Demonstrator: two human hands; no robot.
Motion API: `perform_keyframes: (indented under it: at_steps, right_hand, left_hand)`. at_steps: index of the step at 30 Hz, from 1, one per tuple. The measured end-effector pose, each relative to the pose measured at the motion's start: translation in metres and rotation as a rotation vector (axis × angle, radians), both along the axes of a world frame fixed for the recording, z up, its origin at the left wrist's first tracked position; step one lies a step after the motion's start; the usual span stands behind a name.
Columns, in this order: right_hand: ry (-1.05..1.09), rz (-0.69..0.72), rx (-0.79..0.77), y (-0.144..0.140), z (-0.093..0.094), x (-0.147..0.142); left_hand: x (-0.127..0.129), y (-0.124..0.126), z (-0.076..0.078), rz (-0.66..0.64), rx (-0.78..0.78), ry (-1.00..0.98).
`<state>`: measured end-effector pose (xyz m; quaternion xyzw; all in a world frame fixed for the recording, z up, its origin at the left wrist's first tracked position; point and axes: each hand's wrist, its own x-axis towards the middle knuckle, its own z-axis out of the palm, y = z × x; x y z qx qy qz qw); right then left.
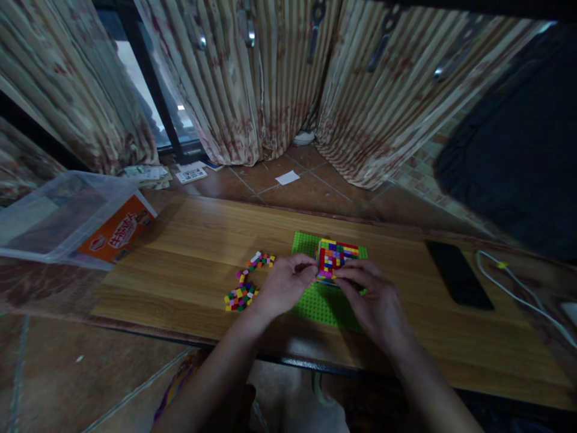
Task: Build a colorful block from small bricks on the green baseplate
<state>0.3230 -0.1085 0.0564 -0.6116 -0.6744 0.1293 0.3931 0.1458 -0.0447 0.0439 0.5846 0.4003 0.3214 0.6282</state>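
Observation:
A green baseplate [303, 245] lies on a low wooden table [198, 240]. On it stands a block of small bricks [337, 254] in red, yellow, purple and green. My left hand [283, 284] touches the block's near left edge with its fingertips. My right hand [376, 300] rests over the plate, its fingers pinching at the block's near edge; whether they grip a brick is hidden. A pile of loose coloured bricks [243, 288] lies just left of my left hand.
A clear plastic box [54, 210] with an orange label sits at the table's far left. A black phone [457, 273] and a white cable [518, 288] lie at the right. Striped curtains [270, 78] hang behind, with papers on the tiled floor.

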Motion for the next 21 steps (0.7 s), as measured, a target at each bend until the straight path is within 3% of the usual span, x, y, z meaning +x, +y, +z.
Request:
perform_keyframes:
  at_steps: [12,21]
  right_hand:
    - [0.053,-0.022,-0.025,0.003,-0.001,0.000]
    - [0.048,-0.001,-0.012,0.002,0.003,-0.002]
  left_hand:
    - [0.005,-0.004,0.002,0.039,0.125,0.092]
    - [0.024,-0.013,0.013,0.207,0.121,0.394]
